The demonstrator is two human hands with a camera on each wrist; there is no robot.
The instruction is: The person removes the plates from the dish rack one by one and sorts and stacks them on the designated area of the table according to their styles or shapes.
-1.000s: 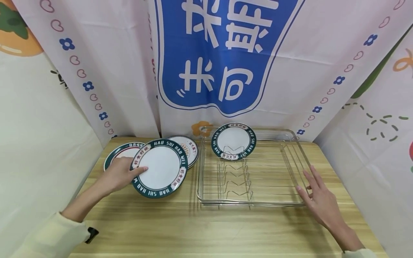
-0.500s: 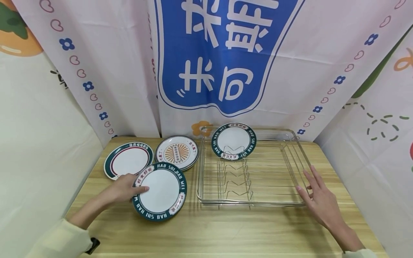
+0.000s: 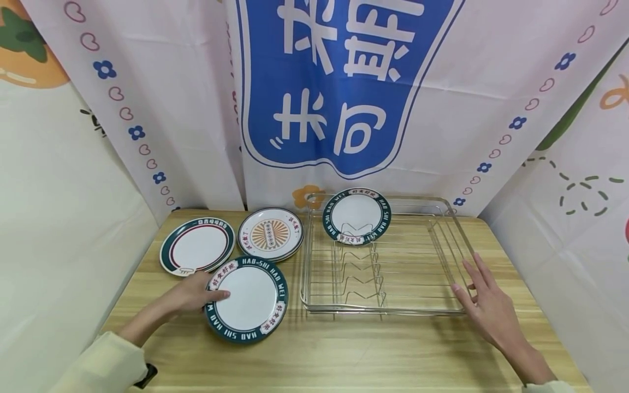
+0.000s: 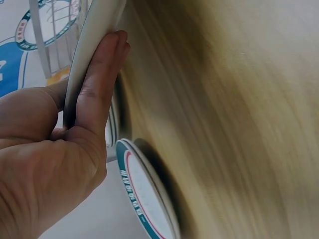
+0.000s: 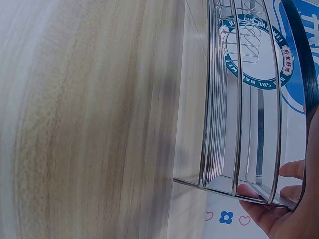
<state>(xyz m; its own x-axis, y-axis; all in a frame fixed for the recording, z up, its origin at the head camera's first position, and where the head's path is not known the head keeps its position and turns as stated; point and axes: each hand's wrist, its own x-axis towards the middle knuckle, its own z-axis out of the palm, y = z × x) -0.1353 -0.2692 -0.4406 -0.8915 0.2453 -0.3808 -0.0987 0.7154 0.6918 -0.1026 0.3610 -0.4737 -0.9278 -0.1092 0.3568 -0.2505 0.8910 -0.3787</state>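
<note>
My left hand (image 3: 189,296) pinches a white plate with a green lettered rim (image 3: 248,305) at its left edge, thumb on the top face. In the left wrist view the fingers (image 4: 95,82) lie straight along the plate's underside, above the wooden table. My right hand (image 3: 491,308) holds the right front corner of a wire dish rack (image 3: 417,313). The right wrist view has the thumb and fingertips around the rack's end wires. A matching green-rimmed plate (image 3: 356,210) stands upright in the rack's rearmost slot.
Behind the held plate lie green-and-red-rimmed plates (image 3: 199,245) and a small stack topped by a plate with an orange sunburst (image 3: 270,234). A printed cloth (image 3: 191,109) hangs along the table's back. The wooden table (image 3: 339,355) extends in front of the rack.
My left hand has brought the green-rimmed plate from over the other plates toward the table's front, uncovering them. My right hand has stayed at the rack's corner.
</note>
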